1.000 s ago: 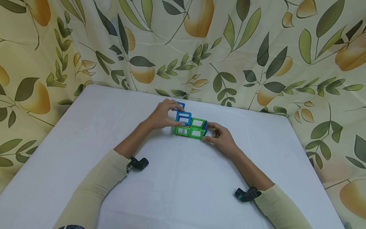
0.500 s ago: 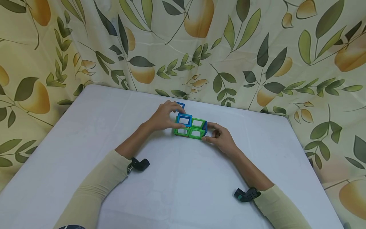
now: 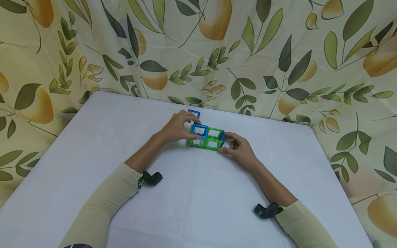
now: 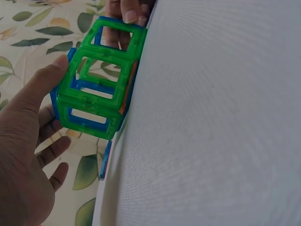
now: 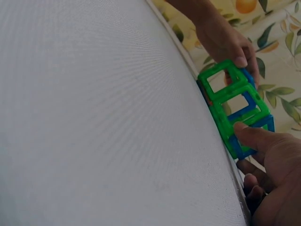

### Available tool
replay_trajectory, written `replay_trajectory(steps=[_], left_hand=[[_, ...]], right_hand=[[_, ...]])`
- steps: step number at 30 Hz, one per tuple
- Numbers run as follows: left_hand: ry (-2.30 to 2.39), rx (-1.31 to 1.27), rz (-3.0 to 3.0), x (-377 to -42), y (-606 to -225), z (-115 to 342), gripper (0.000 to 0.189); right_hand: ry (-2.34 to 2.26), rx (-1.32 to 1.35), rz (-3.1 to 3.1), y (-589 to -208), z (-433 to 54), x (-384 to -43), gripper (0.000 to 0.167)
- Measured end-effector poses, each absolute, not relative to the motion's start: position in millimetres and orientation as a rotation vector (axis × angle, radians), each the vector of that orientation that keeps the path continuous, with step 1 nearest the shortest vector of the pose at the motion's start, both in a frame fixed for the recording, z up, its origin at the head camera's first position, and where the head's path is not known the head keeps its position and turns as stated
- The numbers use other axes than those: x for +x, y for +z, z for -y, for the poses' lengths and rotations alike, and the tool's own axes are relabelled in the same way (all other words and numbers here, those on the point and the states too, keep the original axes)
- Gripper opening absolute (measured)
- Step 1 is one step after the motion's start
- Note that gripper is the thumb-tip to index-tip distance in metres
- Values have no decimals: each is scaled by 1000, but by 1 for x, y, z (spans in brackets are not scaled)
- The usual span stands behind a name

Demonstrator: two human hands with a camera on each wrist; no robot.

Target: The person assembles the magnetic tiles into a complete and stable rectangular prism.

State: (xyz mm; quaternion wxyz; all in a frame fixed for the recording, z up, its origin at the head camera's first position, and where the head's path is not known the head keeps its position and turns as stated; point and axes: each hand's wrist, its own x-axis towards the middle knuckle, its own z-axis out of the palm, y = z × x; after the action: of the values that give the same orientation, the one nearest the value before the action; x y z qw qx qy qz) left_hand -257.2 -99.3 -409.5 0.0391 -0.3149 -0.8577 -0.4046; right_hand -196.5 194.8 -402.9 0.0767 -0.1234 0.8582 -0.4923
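Green, blue and some orange magnetic tiles form a low box-shaped block point(image 3: 214, 139) near the table's far edge, its square frames see-through in the middle. On its top left lies a blue square magnetic tile point(image 3: 207, 131), which my left hand point(image 3: 176, 128) pinches between thumb and forefinger. In the left wrist view that thumb sits at the block's upper edge, the other fingers point(image 4: 54, 149) spread below. My right hand point(image 3: 245, 151) grips the block's right end by the blue tile there, its thumb point(image 5: 251, 136) on the green near face in the right wrist view.
Another blue tile point(image 3: 194, 111) lies behind my left hand, near the far edge. White cloth covers the table point(image 3: 198, 199). A leaf-and-fruit patterned curtain point(image 3: 192, 55) hangs right behind it. Black wrist cameras point(image 3: 152, 178) sit on both sleeves.
My left hand has brought the blue tile down and slightly toward me onto the block's top left, where it now lies flat. My right hand has stayed at the block's right end.
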Motion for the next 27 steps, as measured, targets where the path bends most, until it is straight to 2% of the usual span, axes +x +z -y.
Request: replay_trajectory(steps=[20, 27], left_hand=[[-1223, -974, 2682, -257, -408, 101, 59], [-1215, -983, 2696, -256, -410, 99, 57]], right_hand=[[-1439, -395, -2591, -400, -194, -198, 60], [-1445, -418, -2590, -402, -194, -196, 60]])
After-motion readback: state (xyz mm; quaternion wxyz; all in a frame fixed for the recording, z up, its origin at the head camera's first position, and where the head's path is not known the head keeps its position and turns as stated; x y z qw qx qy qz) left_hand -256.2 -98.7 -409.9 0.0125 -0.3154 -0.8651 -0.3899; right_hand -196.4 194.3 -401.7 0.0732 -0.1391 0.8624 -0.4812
